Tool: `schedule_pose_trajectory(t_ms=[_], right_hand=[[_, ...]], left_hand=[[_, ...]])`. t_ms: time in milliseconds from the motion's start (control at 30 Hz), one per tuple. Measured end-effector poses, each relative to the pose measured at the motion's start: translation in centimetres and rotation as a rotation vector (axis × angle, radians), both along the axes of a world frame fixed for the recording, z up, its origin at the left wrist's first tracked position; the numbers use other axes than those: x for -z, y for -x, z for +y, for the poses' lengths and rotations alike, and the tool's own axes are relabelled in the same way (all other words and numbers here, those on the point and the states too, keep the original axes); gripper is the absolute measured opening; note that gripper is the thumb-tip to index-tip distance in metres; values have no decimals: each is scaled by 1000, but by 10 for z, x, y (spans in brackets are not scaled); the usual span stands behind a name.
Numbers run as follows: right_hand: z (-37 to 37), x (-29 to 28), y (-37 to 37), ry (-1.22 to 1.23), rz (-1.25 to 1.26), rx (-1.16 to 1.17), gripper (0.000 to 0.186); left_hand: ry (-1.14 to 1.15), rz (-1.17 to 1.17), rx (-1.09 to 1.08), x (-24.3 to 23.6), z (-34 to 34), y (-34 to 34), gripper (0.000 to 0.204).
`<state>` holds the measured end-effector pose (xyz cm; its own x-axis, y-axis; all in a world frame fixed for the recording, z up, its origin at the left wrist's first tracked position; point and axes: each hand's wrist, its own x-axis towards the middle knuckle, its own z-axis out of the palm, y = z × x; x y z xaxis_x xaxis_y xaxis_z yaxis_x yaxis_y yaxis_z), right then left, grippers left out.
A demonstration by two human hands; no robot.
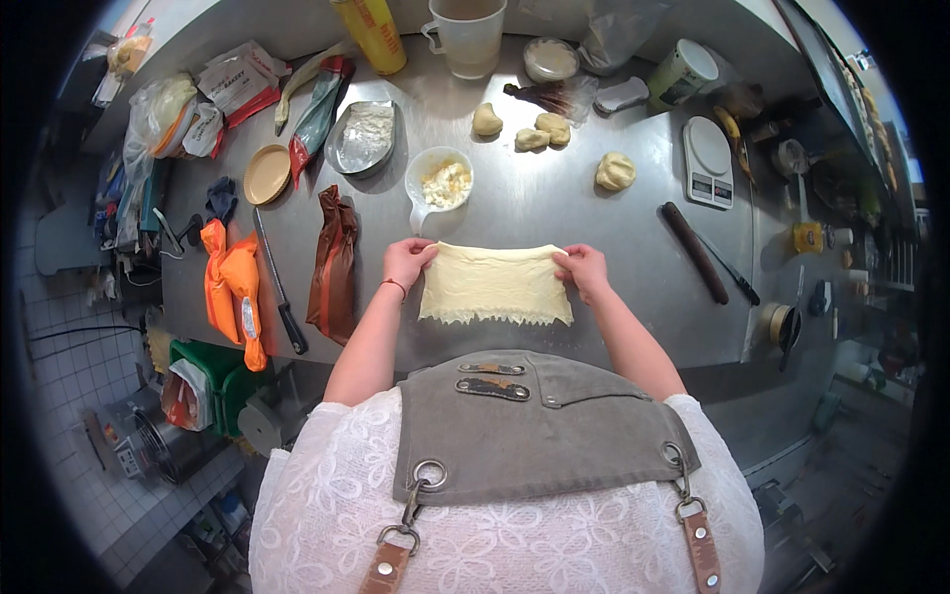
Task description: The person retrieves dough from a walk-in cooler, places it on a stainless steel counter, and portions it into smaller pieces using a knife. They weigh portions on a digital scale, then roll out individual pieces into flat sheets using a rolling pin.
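Note:
A thin, pale yellow dough sheet [495, 287] lies across the steel counter in front of me, its near edge ragged. At its far left corner my left hand [409, 263] pinches the edge between thumb and fingers. My right hand [582, 270] grips the far right corner the same way. The far edge between them looks thicker, like a narrow fold. Just beyond the sheet stands a white cup with a handle [420, 210], holding a crumbly white and yellow filling [445, 185]. Several dough lumps sit farther back, one a round dough ball [616, 171] at the right.
Right of the dough are a rolling pin [693, 252], a knife [737, 274] and a white kitchen scale [709, 163]. To the left lie a brown bag [332, 267], a long knife [280, 287] and orange bags [233, 287]. A metal tray of flour [364, 139] and a plastic jug [469, 38] stand behind.

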<state>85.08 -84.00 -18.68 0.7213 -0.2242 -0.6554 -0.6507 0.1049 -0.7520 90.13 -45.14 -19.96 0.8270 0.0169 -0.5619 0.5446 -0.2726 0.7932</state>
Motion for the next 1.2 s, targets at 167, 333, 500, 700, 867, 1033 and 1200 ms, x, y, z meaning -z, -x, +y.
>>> schedule_pose_trajectory(t_ms=[167, 333, 500, 700, 867, 1033, 1200], right_hand=[[12, 9, 5, 194, -67, -30, 28], [20, 1, 8, 709, -251, -181, 31], [12, -13, -4, 729, 78, -330, 33], [22, -3, -7, 116, 135, 50, 25], [25, 3, 1, 106, 56, 33, 32], [32, -12, -6, 770, 50, -388, 58], [38, -27, -23, 897, 69, -445, 74]], left_hand=[[-173, -179, -24, 2, -8, 13, 26], [-522, -468, -35, 5, -16, 19, 26], [-497, -168, 47, -2, -10, 17, 29], [-361, -30, 27, -2, -13, 7, 25], [-347, -103, -38, -5, -22, 18, 26], [-610, -279, 115, -11, -45, 37, 40], [-678, -281, 84, -4, -59, 20, 49]])
